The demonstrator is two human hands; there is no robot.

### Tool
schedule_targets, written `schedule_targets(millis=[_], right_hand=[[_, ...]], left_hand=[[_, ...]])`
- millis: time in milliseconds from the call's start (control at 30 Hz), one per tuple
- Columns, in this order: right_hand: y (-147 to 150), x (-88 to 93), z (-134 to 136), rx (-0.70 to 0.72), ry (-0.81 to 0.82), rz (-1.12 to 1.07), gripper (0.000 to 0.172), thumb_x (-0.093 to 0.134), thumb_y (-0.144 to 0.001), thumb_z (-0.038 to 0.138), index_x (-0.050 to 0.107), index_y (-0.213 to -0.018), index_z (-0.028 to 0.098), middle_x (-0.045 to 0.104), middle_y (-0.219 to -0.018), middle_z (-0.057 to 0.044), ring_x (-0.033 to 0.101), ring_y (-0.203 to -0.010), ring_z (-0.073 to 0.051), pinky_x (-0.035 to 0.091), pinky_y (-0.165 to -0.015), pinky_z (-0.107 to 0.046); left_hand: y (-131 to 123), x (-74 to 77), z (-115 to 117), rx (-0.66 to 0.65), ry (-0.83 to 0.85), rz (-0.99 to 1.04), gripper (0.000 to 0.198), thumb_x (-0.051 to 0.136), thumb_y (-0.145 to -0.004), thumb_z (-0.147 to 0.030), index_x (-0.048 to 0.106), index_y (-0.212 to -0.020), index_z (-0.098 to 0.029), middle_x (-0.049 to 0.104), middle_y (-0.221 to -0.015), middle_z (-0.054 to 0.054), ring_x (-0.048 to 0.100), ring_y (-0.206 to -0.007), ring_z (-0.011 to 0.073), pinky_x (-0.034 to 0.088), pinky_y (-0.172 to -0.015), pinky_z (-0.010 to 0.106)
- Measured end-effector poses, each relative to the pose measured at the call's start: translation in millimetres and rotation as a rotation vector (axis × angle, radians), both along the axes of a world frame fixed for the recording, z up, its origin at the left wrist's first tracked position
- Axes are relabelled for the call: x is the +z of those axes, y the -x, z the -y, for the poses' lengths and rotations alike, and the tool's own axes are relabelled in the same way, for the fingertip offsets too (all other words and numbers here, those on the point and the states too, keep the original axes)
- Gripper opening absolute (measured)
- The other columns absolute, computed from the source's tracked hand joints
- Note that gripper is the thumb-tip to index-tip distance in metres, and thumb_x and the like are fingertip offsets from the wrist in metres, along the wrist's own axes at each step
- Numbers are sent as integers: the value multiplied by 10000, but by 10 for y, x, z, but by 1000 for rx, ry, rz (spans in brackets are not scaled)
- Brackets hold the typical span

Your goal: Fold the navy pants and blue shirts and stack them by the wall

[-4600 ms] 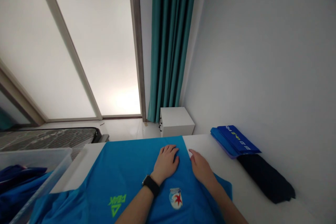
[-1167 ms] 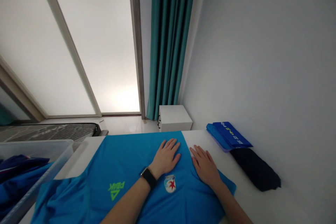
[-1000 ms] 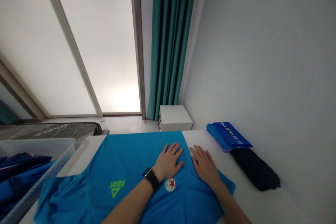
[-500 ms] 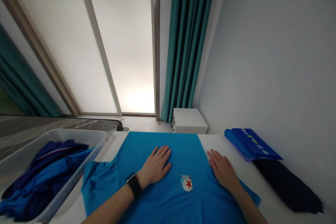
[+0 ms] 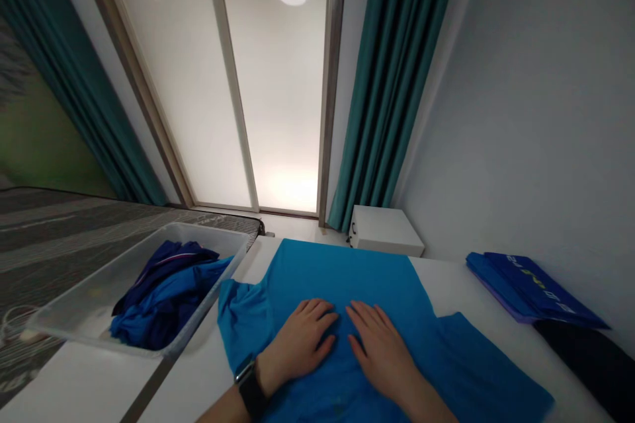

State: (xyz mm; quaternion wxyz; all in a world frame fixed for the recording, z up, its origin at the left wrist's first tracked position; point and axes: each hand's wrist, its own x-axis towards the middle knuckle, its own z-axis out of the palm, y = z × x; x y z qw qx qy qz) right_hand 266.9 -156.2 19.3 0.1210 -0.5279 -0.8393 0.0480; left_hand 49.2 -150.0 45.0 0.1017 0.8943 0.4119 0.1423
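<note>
A blue short-sleeved T-shirt (image 5: 347, 271) lies spread on the white table, one sleeve out to each side. The left sleeve looks wrinkled, while the right one lies flatter. My left hand (image 5: 306, 336), a black watch at its wrist, rests flat on the middle of the shirt with fingers stretched. Close beside it, my right hand (image 5: 380, 347) also lies flat on the cloth, fingers extended. The two hands are a small gap apart and grip nothing. The chest badge is hidden at this moment.
At the left a clear plastic bin (image 5: 198, 232) holds crumpled blue and navy clothes (image 5: 173, 291). Folded blue garments (image 5: 536, 287) and a black cloth (image 5: 585, 357) lie along the table's right side by the wall. A white cabinet (image 5: 384, 228) stands beyond the far edge.
My right hand has moved from the shirt's right edge to its middle, beside my left hand. The head view has turned left, so the bin shows more fully.
</note>
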Motion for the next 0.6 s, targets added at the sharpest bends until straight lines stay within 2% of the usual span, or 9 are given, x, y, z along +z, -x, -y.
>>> schedule_targets(millis=[33, 133, 333, 467, 600], right_hand=[[153, -1, 51, 36, 8, -2, 474, 409, -947, 341, 526, -1388, 211, 512, -1447, -54, 455, -1333, -248, 285, -1161, -466], [388, -64, 137, -1, 13, -12, 464, 404, -955, 319, 539, -1377, 182, 515, -1443, -68, 456, -1333, -250, 277, -1171, -455], [317, -233, 140, 28, 31, -11, 561, 289, -1002, 450, 358, -1493, 187, 323, -1557, -32, 317, -1426, -252, 216, -1195, -485], [303, -205, 166, 31, 69, -9, 608, 225, -1002, 526, 291, -1515, 206, 249, -1580, -13, 250, -1454, -244, 155, -1209, -493], [315, -150, 207, 10, 98, 7, 638, 221, -988, 575, 265, -1520, 226, 227, -1584, -5, 199, -1469, -255, 131, -1206, -522]], left_hand=[[-6, 5, 24, -9, 7, 3, 329, 561, -903, -262, 558, -1231, -246, 588, -1264, 55, 514, -1175, 245, 404, -1025, 426], [2, -12, 54, -20, 12, -5, 293, 562, -890, -226, 560, -1184, -231, 591, -1215, 56, 520, -1121, 237, 413, -996, 407], [-29, -24, 74, -4, -28, -31, 260, 529, -916, -240, 557, -1174, -221, 602, -1196, 60, 525, -1117, 235, 412, -1004, 402], [20, -50, 166, -12, -44, -27, 354, 468, -967, -275, 497, -1316, -227, 572, -1328, 62, 495, -1234, 224, 345, -1102, 416], [216, -139, 310, -18, -56, -64, 498, 381, -1014, -386, 328, -1484, -231, 389, -1533, 80, 361, -1398, 246, 259, -1167, 484]])
